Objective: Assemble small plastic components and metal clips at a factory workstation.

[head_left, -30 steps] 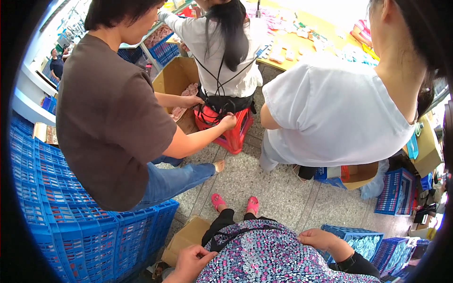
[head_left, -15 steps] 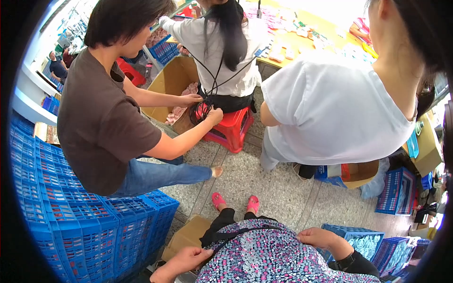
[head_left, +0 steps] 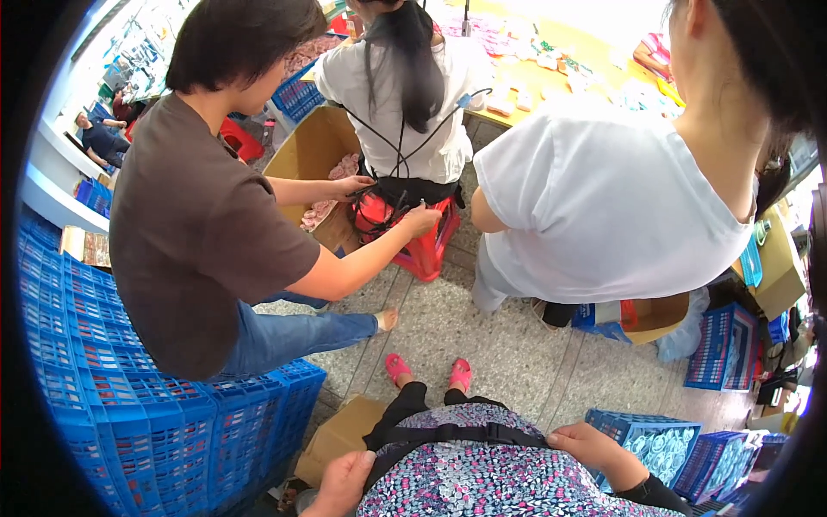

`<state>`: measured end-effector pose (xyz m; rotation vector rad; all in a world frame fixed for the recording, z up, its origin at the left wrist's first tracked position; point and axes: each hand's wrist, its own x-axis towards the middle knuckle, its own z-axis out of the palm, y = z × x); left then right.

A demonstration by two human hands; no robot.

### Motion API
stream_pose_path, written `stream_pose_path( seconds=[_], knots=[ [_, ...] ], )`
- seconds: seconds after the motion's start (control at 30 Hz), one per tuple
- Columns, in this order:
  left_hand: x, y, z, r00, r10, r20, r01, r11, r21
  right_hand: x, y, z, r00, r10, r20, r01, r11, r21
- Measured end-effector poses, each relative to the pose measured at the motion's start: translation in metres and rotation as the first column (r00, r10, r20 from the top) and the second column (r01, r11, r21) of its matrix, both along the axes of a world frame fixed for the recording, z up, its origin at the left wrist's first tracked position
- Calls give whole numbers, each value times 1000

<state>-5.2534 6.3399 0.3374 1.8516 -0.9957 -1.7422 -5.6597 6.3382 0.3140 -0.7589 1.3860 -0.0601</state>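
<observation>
A black waist strap [head_left: 457,433] with a buckle [head_left: 498,433] runs across the front of my flowered top [head_left: 448,482]. My left hand [head_left: 345,479] is closed at the strap's left side, thumb and fingers pinching it. On the other side, my right hand [head_left: 594,450] pinches the strap's right part, close against the top. To the front left, a person in a brown shirt [head_left: 207,215] works with both hands on black cords [head_left: 375,215] behind a seated person in white [head_left: 405,129]. The seated person has black straps crossing the back.
Stacked blue crates [head_left: 155,431] stand at my left, beside a cardboard box [head_left: 338,441]. A red stool [head_left: 422,258] is under the seated person. Another person in white [head_left: 594,207] stands front right. Blue crates with pale rings [head_left: 663,448] sit at my right.
The strap has been drawn up flat across my front, its buckle now showing, and my left hand has moved down and left slightly. The brown-shirted person's hands have shifted right with the cords.
</observation>
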Motion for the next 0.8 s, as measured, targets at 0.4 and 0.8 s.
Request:
stream_pose_path(
  seconds=[0.4, 0.8],
  knots=[
    [16, 17, -36, 977, -202, -65, 210, 965, 154, 15, -7, 25, 969, -213, -128, 178, 954, -241],
    [7, 7, -49, 971, 190, -145, -188, 982, 27, 26, 9, -49, 978, 71, -198, -110, 975, -193]
  ],
)
